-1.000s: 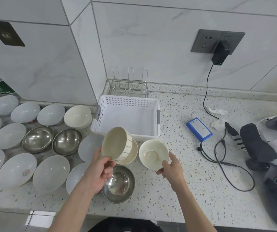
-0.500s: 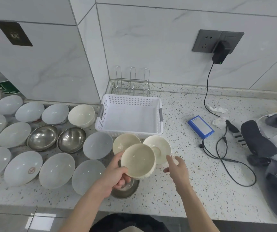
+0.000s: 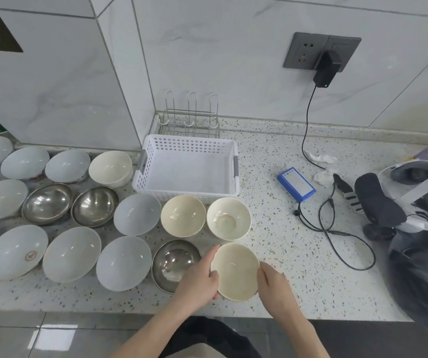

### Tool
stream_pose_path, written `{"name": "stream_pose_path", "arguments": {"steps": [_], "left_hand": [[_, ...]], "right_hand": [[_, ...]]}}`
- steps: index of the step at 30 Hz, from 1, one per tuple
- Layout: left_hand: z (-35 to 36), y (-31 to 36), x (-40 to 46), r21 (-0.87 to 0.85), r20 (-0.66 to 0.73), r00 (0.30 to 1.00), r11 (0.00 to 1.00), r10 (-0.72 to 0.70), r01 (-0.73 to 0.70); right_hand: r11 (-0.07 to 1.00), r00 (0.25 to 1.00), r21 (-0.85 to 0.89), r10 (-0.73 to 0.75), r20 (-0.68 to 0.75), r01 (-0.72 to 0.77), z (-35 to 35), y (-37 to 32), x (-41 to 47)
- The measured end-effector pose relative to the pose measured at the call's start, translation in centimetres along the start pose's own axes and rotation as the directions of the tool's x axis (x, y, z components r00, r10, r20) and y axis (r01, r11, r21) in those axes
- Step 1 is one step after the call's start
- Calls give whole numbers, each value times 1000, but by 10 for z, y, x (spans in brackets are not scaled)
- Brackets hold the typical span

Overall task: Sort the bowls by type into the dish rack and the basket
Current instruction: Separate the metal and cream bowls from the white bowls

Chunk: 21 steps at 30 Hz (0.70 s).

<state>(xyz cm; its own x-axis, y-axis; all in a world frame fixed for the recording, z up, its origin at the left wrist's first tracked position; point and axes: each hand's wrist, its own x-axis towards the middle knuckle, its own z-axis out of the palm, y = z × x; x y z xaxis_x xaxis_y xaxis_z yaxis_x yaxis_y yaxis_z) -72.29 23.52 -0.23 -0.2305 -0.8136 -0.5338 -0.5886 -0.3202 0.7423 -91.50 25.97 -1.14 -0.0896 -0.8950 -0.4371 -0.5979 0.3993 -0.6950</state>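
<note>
A cream bowl (image 3: pixel 235 271) sits upright near the counter's front edge. My left hand (image 3: pixel 198 280) grips its left rim and my right hand (image 3: pixel 272 284) holds its right rim. Two more cream bowls (image 3: pixel 183 215) (image 3: pixel 228 218) stand just behind it, in front of the empty white basket (image 3: pixel 145 174). The wire dish rack (image 3: pixel 189 120) stands empty behind the basket against the wall. A steel bowl (image 3: pixel 175 262) lies beside my left hand. Several white bowls (image 3: pixel 124 263), two steel bowls (image 3: pixel 95 206) and another cream bowl (image 3: pixel 111 167) cover the counter to the left.
A blue battery pack (image 3: pixel 297 184) with a black cable (image 3: pixel 337 233) lies right of the basket. A charger (image 3: pixel 325 69) hangs from the wall socket. A headset (image 3: pixel 414 197) and dark bag fill the right end. Crumpled tissues (image 3: pixel 321 158) lie near the wall.
My left hand has lowered the cream bowl from the air onto the counter in front of the other two cream bowls. My right hand has come over to its right rim.
</note>
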Motion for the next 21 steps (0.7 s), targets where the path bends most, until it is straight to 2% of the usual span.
{"name": "stream_pose_path", "arguments": {"steps": [6, 8, 13, 16, 21], "left_hand": [[9, -2, 2, 279, -89, 996, 960, -14, 38], [10, 0, 0, 302, -86, 996, 952, -21, 46], [9, -1, -3, 229, -51, 999, 973, -4, 16], [8, 0, 0, 279, -30, 1000, 960, -3, 12], [10, -3, 7, 446, -47, 997, 892, -61, 76]], "right_hand": [[999, 1000, -46, -25, 16, 25, 10, 6, 9], [999, 1000, -32, -21, 16, 21, 11, 7, 12], [999, 999, -32, -44, -4, 44, 9, 6, 15], [998, 998, -25, -57, 2, 57, 9, 5, 15], [999, 999, 37, 10, 31, -11, 6, 1, 16]]}}
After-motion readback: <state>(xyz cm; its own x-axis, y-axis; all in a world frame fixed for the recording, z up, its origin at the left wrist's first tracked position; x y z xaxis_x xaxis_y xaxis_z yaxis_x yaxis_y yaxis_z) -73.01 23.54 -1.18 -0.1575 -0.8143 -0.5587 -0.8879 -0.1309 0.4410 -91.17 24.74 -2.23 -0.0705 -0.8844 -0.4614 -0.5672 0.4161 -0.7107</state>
